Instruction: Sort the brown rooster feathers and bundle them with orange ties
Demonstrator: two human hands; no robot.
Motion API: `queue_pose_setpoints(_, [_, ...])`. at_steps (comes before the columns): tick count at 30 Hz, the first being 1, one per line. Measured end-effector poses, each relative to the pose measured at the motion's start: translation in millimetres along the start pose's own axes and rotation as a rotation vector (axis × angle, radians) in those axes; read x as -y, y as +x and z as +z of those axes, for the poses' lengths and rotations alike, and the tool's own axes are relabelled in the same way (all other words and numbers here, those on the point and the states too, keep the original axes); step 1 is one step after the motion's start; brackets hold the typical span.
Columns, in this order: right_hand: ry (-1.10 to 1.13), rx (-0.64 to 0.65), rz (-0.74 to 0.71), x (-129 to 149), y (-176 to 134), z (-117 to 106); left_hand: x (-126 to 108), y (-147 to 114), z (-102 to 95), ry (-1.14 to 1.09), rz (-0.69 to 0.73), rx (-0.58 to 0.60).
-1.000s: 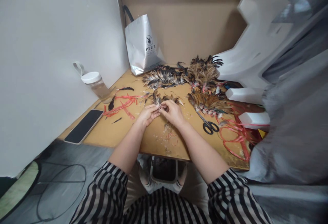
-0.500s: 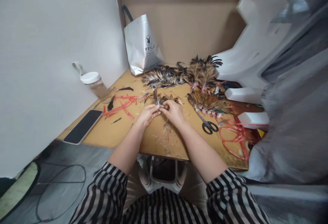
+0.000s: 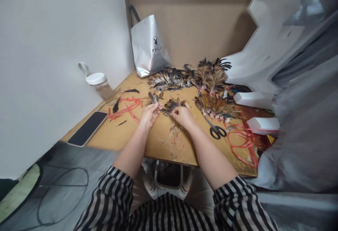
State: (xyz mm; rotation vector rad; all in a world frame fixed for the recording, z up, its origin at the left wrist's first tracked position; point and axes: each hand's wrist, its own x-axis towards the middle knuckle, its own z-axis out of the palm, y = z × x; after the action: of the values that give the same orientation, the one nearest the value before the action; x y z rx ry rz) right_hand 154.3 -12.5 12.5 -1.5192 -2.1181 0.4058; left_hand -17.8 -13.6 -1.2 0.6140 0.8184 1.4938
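Observation:
My left hand [image 3: 151, 115] pinches a small bunch of feathers [image 3: 153, 98], whose dark tips point up and away from me. To the right of it, my right hand [image 3: 183, 117] is closed, thumb against forefinger, at the near edge of a loose pile of brown and black feathers [image 3: 174, 105]. Whatever lies between those right fingertips is too small to make out. The two hands are apart. Feather scraps and bits of red strip [image 3: 177, 140] lie on the table [image 3: 155, 146] just below them.
Black-handled scissors [image 3: 217, 131] lie right of my hands, beside tied feather bundles [image 3: 218, 108]. More feathers [image 3: 171, 79] line the back near a silver bag [image 3: 149, 48]. Red strips [image 3: 128, 108], a phone [image 3: 88, 129] and a lidded bottle [image 3: 101, 86] are left; tangled red ribbon [image 3: 244, 137] is right.
My hands were together over the feathers and have now separated. The left has drawn left with the small bunch; the right has moved slightly right and down.

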Motion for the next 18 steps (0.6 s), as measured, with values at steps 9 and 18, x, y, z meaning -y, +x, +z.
queue_pose_setpoints(9, [-0.170,0.095,0.048,14,-8,7,0,-2,3.1,0.053,-0.018,0.027])
queue_pose_setpoints(18, [0.791,-0.022,0.278,6,5,4,0,-3,3.9,0.031,-0.020,0.048])
